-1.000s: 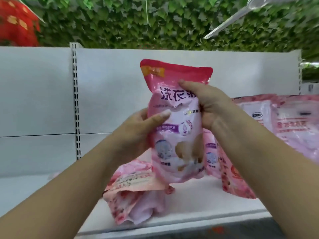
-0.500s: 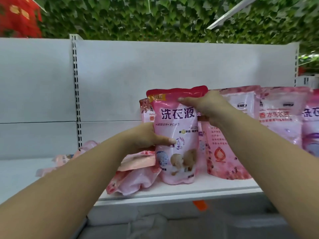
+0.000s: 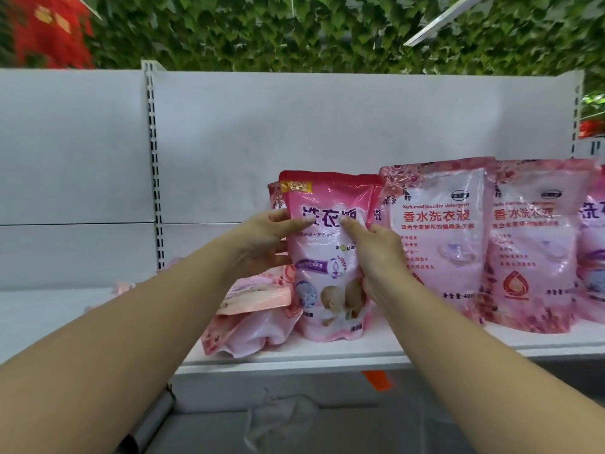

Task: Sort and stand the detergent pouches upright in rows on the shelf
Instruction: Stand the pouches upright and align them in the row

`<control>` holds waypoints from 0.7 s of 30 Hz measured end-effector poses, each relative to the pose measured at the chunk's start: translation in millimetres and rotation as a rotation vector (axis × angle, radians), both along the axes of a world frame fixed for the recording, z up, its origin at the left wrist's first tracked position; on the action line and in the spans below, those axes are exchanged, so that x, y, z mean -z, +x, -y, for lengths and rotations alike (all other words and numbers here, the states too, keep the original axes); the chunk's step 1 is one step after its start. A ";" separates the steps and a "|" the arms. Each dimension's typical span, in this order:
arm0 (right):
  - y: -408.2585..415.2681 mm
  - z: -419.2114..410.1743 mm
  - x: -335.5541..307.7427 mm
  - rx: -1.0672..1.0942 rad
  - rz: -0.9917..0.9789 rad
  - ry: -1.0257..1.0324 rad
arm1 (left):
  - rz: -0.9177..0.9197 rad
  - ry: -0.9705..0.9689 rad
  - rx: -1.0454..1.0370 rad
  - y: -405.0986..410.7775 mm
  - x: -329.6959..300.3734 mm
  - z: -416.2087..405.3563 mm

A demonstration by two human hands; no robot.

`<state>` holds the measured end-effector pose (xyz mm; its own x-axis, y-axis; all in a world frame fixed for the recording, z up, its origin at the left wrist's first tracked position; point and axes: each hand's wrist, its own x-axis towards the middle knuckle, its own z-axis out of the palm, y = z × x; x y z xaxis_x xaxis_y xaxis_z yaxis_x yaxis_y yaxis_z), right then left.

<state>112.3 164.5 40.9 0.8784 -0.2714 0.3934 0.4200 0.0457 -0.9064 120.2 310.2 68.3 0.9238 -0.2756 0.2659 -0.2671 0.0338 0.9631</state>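
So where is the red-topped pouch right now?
In the head view the red-topped pouch stands upright near the shelf front, centre frame, between both hands, with a slumped pouch left and a rose-print pouch right.

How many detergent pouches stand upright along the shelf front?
4: the held pouch, two pouches to its right, one at the frame's right edge; more may hide behind.

White metal back panels (image 3: 327, 132) fill the middle of the frame, split by a slotted upright (image 3: 153, 165). Green leaf wall covering (image 3: 262, 31) runs along the top. A blurred red decoration (image 3: 49, 31), possibly a lantern, hangs upper left.
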 end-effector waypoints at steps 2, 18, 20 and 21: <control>-1.9 3.2 4.1 -0.049 0.017 0.023 | 0.006 -0.042 -0.091 1.2 -3.8 3.2; -11.7 26.2 41.6 0.048 0.078 -0.438 | 0.339 0.766 -0.604 -48.5 28.1 -37.8; -19.0 27.2 50.9 0.117 0.155 -0.471 | 0.283 0.766 -0.658 -60.2 52.3 -47.2; -27.5 24.3 53.0 0.196 0.274 -0.479 | 0.237 0.721 -0.656 -64.8 63.9 -48.3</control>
